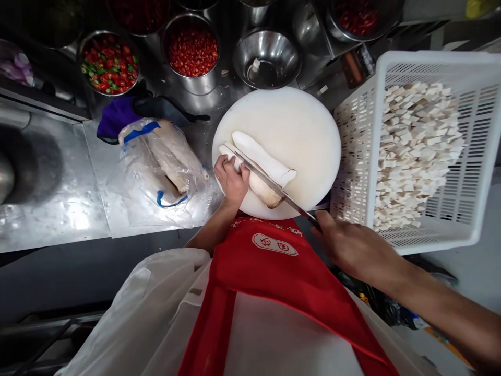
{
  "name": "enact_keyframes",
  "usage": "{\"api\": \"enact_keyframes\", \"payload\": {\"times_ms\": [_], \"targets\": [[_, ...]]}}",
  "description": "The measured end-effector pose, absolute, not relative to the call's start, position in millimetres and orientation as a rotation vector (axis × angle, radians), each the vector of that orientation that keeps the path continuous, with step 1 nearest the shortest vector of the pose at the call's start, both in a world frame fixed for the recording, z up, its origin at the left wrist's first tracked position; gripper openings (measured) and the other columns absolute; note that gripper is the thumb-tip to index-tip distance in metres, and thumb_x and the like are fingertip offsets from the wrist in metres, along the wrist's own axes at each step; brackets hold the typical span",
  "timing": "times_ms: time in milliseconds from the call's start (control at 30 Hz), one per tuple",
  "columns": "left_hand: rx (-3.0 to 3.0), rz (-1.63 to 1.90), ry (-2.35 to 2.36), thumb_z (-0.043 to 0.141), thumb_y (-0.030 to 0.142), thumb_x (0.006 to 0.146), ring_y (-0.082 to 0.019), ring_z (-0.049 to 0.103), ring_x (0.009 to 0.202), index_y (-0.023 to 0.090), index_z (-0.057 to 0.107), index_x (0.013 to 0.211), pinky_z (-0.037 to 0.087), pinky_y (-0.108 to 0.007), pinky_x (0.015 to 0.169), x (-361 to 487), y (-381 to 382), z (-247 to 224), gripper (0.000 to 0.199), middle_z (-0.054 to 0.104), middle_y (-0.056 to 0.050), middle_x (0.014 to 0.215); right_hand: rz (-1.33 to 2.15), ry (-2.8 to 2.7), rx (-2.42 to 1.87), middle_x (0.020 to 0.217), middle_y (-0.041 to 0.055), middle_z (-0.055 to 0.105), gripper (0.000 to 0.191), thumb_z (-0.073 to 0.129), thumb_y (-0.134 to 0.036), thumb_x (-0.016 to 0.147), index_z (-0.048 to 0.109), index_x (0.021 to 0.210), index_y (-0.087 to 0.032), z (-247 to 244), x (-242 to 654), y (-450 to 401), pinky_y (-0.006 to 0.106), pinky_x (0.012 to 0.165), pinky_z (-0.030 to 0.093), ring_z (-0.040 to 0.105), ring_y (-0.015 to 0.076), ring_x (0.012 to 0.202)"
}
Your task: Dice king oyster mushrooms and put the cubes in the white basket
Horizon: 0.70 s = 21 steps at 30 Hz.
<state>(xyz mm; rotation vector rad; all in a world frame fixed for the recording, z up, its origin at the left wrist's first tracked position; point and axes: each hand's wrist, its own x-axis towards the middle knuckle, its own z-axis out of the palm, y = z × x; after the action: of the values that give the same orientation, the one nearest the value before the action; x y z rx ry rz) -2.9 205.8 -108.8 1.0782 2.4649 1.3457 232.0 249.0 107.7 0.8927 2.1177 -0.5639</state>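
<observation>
On the round white cutting board (309,130) lie pieces of king oyster mushroom. My left hand (233,180), fingers curled, presses down on the nearer king oyster mushroom (266,192), whose browner end points toward me. A long white piece of mushroom (260,151) rests just beyond it. Wrapped round a dark handle, my right hand (348,240) holds a knife (274,186). Its blade slants up and left across the mushroom, with the tip close to my left fingers. How deep the edge sits in the mushroom I cannot tell.
Right of the board stands a white plastic basket (378,146) with many mushroom chunks (418,151). A plastic bag of whole mushrooms (164,162) lies left. Behind are a metal bowl (270,47), chopped red chillies (193,52) and mixed red and green peppers (109,65).
</observation>
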Motion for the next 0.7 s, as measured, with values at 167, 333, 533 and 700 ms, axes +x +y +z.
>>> {"api": "enact_keyframes", "payload": {"times_ms": [167,333,533,700], "targets": [[1.143,1.361,2.457,0.052,0.035,0.093,-0.027,0.045,0.132,0.016,0.052,0.114,0.037,-0.05,0.115,-7,206,-116,0.028,0.045,-0.017,0.13,-0.589,2.234,0.866,0.101,0.0171,0.074,0.024,0.034,-0.024,0.102,0.046,0.119,-0.011,34,242,238,0.032,0.056,0.034,0.072,0.0259,0.078],[1.137,1.359,2.482,0.05,0.029,0.093,-0.026,0.049,0.13,0.015,0.051,0.107,0.041,-0.048,0.114,-10,209,-116,0.02,0.045,-0.018,0.127,-0.647,2.33,0.855,0.101,0.0178,0.073,0.028,0.029,-0.025,0.104,0.047,0.12,-0.011,7,241,240,0.033,0.058,0.038,0.072,0.0279,0.08],[1.245,1.374,2.501,0.048,0.024,0.094,-0.024,0.05,0.126,0.016,0.049,0.106,0.042,-0.045,0.112,-10,209,-111,0.015,0.045,-0.017,0.127,-0.773,2.422,0.904,0.103,0.0178,0.074,0.032,0.03,-0.031,0.104,0.046,0.124,-0.011,16,215,256,0.034,0.066,0.042,0.073,0.0287,0.088],[1.27,1.391,2.55,0.047,0.027,0.095,-0.023,0.048,0.126,0.014,0.051,0.107,0.041,-0.043,0.112,-12,209,-113,0.018,0.047,-0.017,0.124,-0.824,2.455,0.898,0.102,0.0189,0.074,0.034,0.034,-0.021,0.099,0.045,0.129,-0.009,18,202,264,0.034,0.068,0.042,0.072,0.0296,0.09]]}}
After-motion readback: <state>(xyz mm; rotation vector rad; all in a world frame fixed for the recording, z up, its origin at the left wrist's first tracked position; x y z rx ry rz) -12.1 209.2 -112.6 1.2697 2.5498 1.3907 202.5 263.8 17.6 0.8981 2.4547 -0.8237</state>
